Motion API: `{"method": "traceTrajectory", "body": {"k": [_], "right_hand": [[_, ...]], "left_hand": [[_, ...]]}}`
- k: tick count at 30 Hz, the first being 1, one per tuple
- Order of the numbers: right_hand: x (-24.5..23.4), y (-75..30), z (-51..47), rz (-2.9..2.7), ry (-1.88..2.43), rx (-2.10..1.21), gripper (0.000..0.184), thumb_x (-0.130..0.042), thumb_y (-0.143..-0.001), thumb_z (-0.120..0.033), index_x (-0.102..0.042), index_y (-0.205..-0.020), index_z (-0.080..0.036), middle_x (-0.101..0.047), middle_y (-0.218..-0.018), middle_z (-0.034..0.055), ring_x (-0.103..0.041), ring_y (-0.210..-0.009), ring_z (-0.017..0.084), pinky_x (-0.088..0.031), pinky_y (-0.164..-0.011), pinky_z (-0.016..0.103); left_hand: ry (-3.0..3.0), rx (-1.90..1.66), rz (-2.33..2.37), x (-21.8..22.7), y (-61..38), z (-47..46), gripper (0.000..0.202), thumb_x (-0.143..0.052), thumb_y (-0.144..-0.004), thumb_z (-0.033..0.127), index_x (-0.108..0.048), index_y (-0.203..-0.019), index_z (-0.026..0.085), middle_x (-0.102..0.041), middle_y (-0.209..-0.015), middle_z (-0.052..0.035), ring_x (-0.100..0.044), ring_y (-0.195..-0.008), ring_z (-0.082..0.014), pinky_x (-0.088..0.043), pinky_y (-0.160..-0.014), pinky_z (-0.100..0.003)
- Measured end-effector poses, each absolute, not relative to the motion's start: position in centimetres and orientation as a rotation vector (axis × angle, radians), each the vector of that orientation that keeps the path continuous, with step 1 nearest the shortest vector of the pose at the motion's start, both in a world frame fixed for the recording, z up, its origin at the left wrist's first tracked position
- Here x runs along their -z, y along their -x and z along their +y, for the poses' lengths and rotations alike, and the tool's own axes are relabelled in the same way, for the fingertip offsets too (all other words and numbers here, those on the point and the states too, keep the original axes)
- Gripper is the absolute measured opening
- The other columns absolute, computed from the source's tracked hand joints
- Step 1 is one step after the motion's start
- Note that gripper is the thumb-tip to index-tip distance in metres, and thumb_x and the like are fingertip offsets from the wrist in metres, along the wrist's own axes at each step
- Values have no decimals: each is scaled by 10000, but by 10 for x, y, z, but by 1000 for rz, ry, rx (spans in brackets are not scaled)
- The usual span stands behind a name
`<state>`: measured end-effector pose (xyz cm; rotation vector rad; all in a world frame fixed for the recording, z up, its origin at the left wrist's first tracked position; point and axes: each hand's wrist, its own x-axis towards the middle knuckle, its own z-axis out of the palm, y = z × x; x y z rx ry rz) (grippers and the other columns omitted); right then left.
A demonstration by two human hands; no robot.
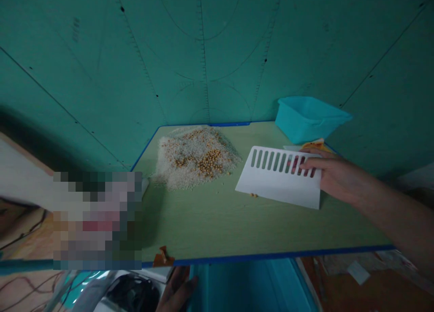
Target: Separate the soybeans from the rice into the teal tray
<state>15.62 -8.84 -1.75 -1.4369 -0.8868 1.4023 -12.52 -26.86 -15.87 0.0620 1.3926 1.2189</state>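
My right hand [334, 174] is closed on the slotted end of a flat white plastic scraper [281, 187]. Fingers show pink through its slots, behind the sheet. The scraper tilts over the right half of the table, with a couple of loose beans [253, 195] at its lower edge. Left of it lies a low pile of white rice [179, 181] with tan beans [210, 163] mixed in, touched by neither hand. Below the table's front edge, my left hand [176, 290] is partly visible in shadow, its fingers at the left rim of a large blue bin [251, 285].
A turquoise basin [301, 122] stands at the table's back right corner, beside something orange-yellow [317, 145]. The pale green tabletop [203, 226] has a blue edge. An orange clip [163, 257] sits on the front edge. A green marked wall [217, 54] rises behind.
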Motion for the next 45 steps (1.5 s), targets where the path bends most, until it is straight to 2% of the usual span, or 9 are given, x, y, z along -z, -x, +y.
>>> {"method": "traceTrajectory", "body": {"k": [3, 6, 9, 13, 20, 25, 32, 38, 45], "right_hand": [[20, -146, -105, -892, 1458, -1473, 200, -611, -619, -63, -588, -747, -215, -662, -677, 3, -605, -624, 142, -445, -607, 258], [22, -136, -126, -895, 1454, -1592, 269, -652, -611, -102, -559, -820, -242, -678, -731, -9, -626, -641, 151, -471, -612, 260], [24, -130, -146, -876, 1462, -1775, 221, -672, -632, -220, -548, -812, -252, -682, -730, -10, -637, -629, 169, -479, -565, 274], [23, -128, -155, -859, 1476, -1792, 254, -721, -548, -267, -567, -750, -261, -674, -684, -16, -638, -621, 192, -474, -527, 286], [15, -128, -92, -956, 1287, -1273, 202, -595, -537, -62, -592, -611, -250, -647, -656, -44, -576, -655, 131, -452, -624, 253], [15, -106, -43, -1095, 1168, -1219, 186, -539, -538, -48, -558, -591, -225, -604, -626, -27, -536, -598, 128, -410, -580, 265], [25, -63, -11, -1182, 1131, -1252, 169, -506, -484, -53, -503, -565, -201, -537, -558, -25, -449, -500, 109, -335, -505, 257], [31, -53, -16, -1200, 1135, -1318, 167, -498, -463, -58, -506, -564, -192, -546, -577, -21, -454, -507, 108, -332, -519, 267], [34, -51, -25, -1199, 1171, -1380, 184, -490, -454, -50, -505, -572, -192, -510, -527, -30, -466, -524, 118, -345, -537, 269]], "left_hand": [[-51, -1242, 1391, 159, 122, -267, 248, -734, -565, 189, -729, -805, 253, -735, -998, -13, -145, -1356, -279, -159, -1105, -419], [-54, -1258, 1430, 159, 118, -266, 152, -763, -516, 207, -719, -645, 273, -754, -908, -5, -14, -1362, -257, -15, -1107, -429], [-114, -1297, 1394, 158, 114, -265, 154, -777, -483, 248, -717, -623, 271, -752, -921, -16, 54, -1354, -245, 15, -1100, -429], [-139, -1281, 1415, 158, 113, -264, 225, -769, -494, 243, -734, -716, 257, -750, -940, -29, -28, -1363, -248, -10, -1104, -412], [-105, -1282, 1405, 158, 118, -267, 243, -761, -502, 216, -725, -741, 249, -753, -912, -46, -96, -1355, -269, -108, -1102, -429], [-22, -1310, 1407, 166, 119, -271, 219, -758, -466, 187, -710, -667, 260, -756, -893, -29, -270, -1316, -326, -190, -1082, -472], [11, -1328, 1479, 176, 129, -277, 248, -763, -448, 187, -710, -679, 261, -756, -891, -22, -398, -1254, -323, -261, -1061, -458], [23, -1344, 1494, 178, 133, -274, 268, -781, -375, 191, -698, -616, 277, -762, -815, -3, -380, -1261, -347, -265, -1056, -485], [-66, -1371, 1470, 168, 130, -266, 210, -748, -389, 204, -689, -579, 272, -744, -957, -20, -192, -1346, -319, -275, -1062, -420]]}}
